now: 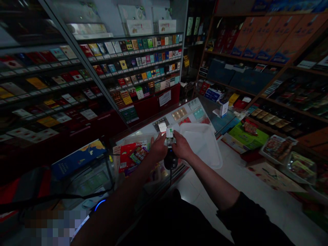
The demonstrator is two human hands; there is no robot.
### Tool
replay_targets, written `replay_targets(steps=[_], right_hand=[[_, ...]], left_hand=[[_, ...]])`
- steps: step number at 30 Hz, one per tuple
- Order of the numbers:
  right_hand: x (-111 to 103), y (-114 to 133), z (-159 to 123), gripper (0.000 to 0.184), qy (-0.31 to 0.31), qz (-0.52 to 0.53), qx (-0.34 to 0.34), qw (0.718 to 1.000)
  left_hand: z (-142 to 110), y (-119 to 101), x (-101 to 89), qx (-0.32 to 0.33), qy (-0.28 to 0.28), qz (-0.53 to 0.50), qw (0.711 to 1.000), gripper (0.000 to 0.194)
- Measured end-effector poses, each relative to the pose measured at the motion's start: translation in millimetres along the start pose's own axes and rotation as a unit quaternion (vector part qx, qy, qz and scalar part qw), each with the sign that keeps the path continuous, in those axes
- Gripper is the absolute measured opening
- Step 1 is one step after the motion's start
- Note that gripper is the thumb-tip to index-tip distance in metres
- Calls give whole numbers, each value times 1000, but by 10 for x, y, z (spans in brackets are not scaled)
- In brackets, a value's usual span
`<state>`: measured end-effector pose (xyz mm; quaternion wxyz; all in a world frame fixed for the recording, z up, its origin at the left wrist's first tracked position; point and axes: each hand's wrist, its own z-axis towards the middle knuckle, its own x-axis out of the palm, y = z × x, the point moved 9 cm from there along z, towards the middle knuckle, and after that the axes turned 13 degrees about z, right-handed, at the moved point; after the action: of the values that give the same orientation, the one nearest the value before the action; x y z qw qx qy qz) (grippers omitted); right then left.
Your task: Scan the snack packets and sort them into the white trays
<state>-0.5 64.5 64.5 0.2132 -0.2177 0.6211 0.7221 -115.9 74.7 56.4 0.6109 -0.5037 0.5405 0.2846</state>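
Above the glass counter, my left hand point(158, 149) and my right hand point(182, 147) come together around a small white-and-green packet point(169, 133). Fingers of both hands are closed at its sides; its exact kind is unclear in the dim light. A blurred white patch point(162, 127) shows just beyond my left fingertips, and I cannot tell what it is. Directly below the packet stands a black rounded scanner-like device point(171, 160) with a small blue light and a cable. Left of my left hand, a clear bin holds colourful snack packets point(139, 154).
A white plastic bin point(216, 152) sits right of my right hand on the counter point(120, 140). Shelves of cigarette packs point(138, 61) line the wall ahead. A blue box point(79, 159) lies at left. Boxed goods point(246, 135) and packaged food trays point(278, 150) stand at right.
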Motion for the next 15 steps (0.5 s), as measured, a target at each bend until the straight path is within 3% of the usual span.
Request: replay_targets(steps=[10,15], right_hand=[[-286,-6,67,72,-24,8,8,1000],[-278,-66,49,71,-23,13,7,1000]], left_hand=[[133,-214,-141,24,-15,3,1000,85],[159,-219,-94,27,-3,8,1000,83]])
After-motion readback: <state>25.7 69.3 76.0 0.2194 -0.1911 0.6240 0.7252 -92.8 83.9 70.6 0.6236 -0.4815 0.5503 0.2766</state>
